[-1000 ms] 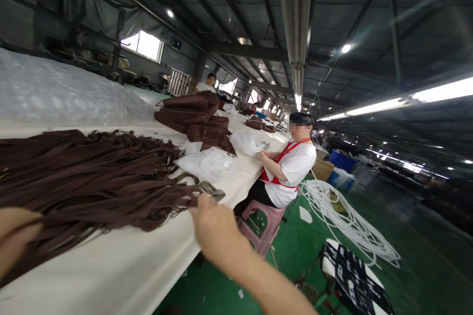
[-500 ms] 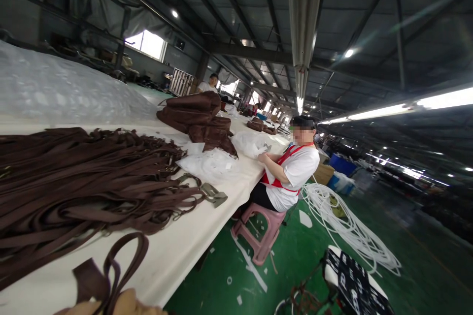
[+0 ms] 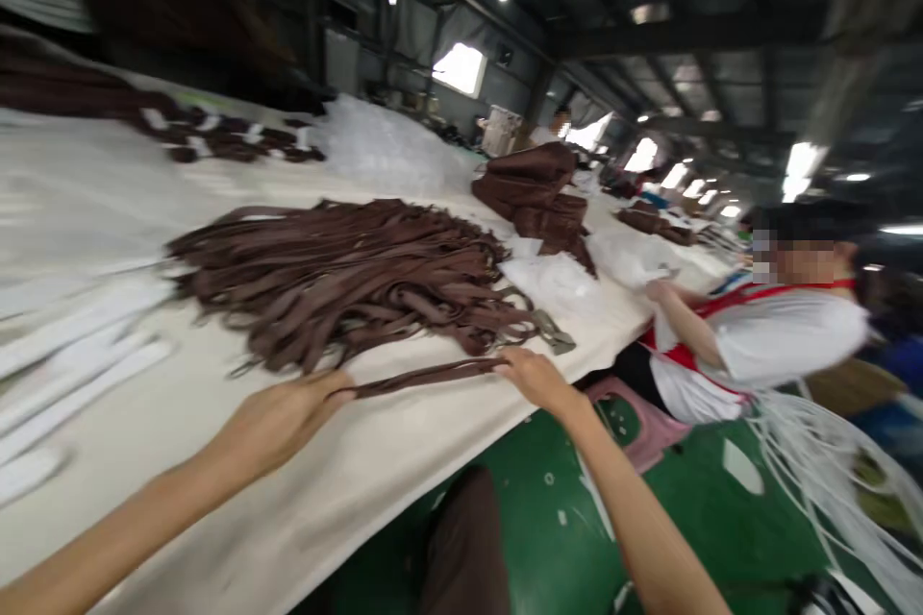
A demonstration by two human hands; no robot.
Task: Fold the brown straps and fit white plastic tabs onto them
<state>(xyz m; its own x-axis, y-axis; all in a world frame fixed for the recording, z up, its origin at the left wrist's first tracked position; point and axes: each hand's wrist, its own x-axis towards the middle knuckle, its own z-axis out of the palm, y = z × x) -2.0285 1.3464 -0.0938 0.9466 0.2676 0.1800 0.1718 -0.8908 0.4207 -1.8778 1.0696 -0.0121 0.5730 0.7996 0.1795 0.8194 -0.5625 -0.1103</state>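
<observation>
A brown strap (image 3: 429, 373) is stretched between my two hands, low over the front of the table. My left hand (image 3: 299, 413) is closed around one end, and my right hand (image 3: 535, 377) pinches the other. Just beyond them lies a large heap of brown straps (image 3: 361, 279), with small metal fittings among its right-hand ends. Near my right hand are a greyish-green strap piece (image 3: 554, 334) and a crumpled clear plastic bag (image 3: 555, 283). Motion blur hides the finer detail of my fingers.
Folded brown fabric (image 3: 534, 187) sits farther back on the cream-covered table (image 3: 288, 519). White strips (image 3: 87, 365) lie at left. A co-worker in a white shirt (image 3: 785, 336) sits on a pink stool (image 3: 641, 423) at right, near coiled white tubing (image 3: 822, 471).
The view has swung left and down. Both my hands and forearms now show; before, a looped brown strap and only part of a hand showed at the bottom. The strap is now drawn out lengthwise.
</observation>
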